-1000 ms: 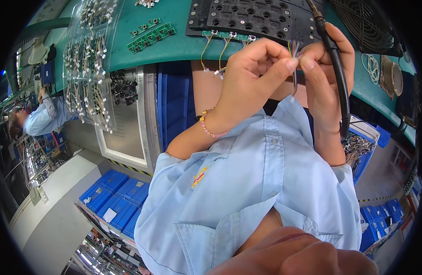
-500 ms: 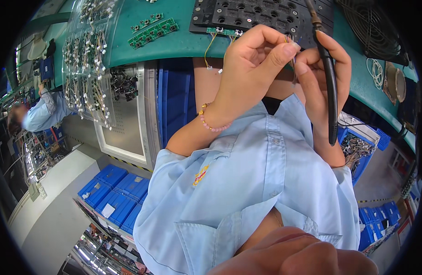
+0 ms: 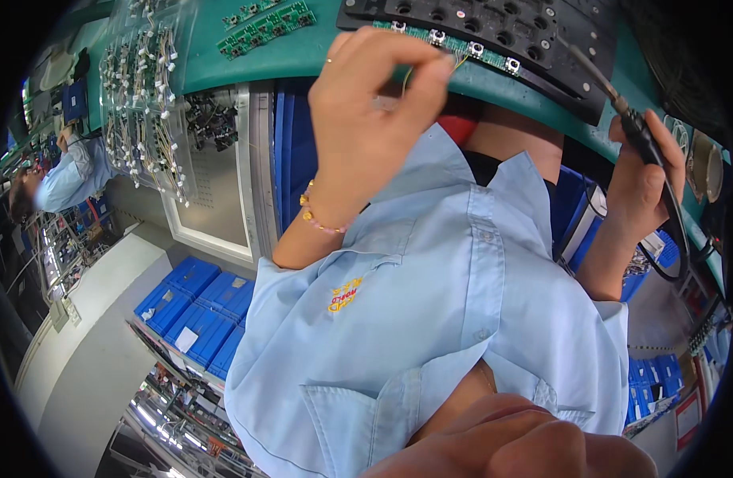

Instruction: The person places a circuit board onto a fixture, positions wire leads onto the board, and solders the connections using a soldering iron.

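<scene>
My left hand [image 3: 378, 111] is closed in a pinch in front of the black fixture [image 3: 542, 76], slightly blurred. A thin yellowish wire [image 3: 461, 62] shows at its fingertips; most of it is hidden by the fingers. Along the fixture's near edge lies a green circuit board strip [image 3: 494, 57] with several small square switches, partly behind that hand. Out to the right, my right hand [image 3: 645, 179] grips a soldering iron [image 3: 636, 131] by its black handle. The iron's metal tip points up and left toward the fixture, apart from the board.
Further green circuit boards [image 3: 267, 30] lie on the green mat [image 3: 211, 68] at the left. Clear plastic sheets with several connector cables [image 3: 143, 119] hang over the table edge. A dark fan grille [image 3: 669, 56] stands at the right. Blue bins [image 3: 195, 311] are stacked on the left; another person [image 3: 76, 171] sits beyond.
My hands have moved apart: the left to the left and upward, the right to the right and downward. The soldering iron has tilted, its tip now pointing left. More of the circuit board strip shows.
</scene>
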Tool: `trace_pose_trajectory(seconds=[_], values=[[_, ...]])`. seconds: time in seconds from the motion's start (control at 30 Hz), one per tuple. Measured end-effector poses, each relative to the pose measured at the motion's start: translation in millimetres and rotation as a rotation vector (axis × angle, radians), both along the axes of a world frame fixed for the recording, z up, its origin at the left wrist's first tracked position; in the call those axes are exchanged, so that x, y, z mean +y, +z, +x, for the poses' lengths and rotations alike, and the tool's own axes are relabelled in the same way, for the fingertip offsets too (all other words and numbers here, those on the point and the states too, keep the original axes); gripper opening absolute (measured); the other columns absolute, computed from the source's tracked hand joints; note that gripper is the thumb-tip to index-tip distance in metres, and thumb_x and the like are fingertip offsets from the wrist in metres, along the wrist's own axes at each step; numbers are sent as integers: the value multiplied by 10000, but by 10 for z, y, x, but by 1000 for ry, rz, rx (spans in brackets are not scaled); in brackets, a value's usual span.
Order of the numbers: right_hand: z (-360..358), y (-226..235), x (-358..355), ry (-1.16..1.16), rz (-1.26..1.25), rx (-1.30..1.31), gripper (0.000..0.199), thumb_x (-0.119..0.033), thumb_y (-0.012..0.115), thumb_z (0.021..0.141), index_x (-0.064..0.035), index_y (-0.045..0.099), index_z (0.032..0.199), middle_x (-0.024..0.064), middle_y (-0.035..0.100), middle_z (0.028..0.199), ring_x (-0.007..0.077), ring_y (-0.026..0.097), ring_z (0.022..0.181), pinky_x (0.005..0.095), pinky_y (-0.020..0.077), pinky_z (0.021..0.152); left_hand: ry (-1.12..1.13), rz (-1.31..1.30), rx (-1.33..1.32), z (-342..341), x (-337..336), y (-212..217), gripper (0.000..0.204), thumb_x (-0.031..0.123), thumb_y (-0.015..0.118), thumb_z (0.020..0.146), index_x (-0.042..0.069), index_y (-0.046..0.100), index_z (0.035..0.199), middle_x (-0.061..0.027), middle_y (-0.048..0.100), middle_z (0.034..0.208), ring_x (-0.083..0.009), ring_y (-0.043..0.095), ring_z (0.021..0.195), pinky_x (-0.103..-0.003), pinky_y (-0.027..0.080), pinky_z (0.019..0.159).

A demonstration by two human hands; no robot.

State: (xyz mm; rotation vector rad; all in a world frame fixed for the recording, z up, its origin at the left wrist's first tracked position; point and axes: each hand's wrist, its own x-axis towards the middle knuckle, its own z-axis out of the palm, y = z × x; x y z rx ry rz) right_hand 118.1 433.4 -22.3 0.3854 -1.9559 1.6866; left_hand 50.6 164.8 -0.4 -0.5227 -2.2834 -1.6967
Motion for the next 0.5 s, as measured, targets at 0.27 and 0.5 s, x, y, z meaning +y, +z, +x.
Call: trace_pose_trajectory(seconds=[0.27, 0.5], values=[[34, -120, -101, 75, -83, -35, 352, -107, 689, 809, 73, 500, 1046, 230, 597, 937, 230, 586, 823, 311, 475, 755, -31, -438, 294, -105, 243, -184, 115, 68, 689, 698, 69, 578, 727, -128, 552, 1159, -381, 461, 1195, -504, 278, 1032], [48, -109, -185, 122, -21, -18, 317, -49, 698, 802, 73, 505, 1022, 224, 598, 922, 227, 596, 798, 301, 495, 713, 6, -530, 333, -104, 267, -279, 101, 64, 678, 683, 64, 583, 719, -130, 543, 1169, -365, 463, 1195, -522, 253, 1039]])
